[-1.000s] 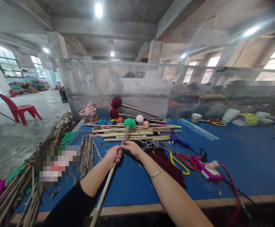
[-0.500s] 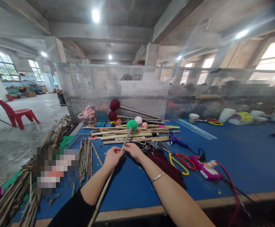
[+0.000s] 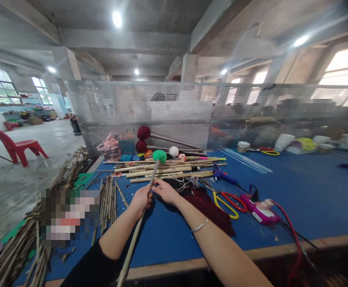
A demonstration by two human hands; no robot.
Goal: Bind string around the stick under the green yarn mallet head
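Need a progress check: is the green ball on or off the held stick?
On: the green ball tops the stick, beyond the left hand and right hand.

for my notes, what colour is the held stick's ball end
The ball end is green: head view.

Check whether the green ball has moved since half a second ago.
Yes, left: the green ball now shows just left of the resting white ball, which it partly overlapped in view then.
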